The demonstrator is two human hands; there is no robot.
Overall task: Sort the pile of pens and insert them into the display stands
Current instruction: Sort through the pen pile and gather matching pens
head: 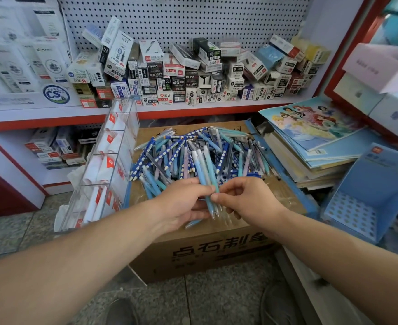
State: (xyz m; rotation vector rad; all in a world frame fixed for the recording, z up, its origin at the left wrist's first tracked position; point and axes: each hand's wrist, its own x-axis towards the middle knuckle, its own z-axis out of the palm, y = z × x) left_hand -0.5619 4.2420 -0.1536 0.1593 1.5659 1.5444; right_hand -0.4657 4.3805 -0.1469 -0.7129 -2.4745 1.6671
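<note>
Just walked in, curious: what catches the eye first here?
A heap of blue pens sprawls over a cardboard box at centre, and the left hand and right hand hold a light-blue bunch at its near edge. Behind, a shelf is crammed with small pen boxes; a blue holed stand waits at right.

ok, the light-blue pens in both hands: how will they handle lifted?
Light-blue pens: slim plastic barrels, probably stiff and light. Smooth ones bunched between left hand and right hand could slide apart. Round, so likely to roll on the cardboard carton.
</note>
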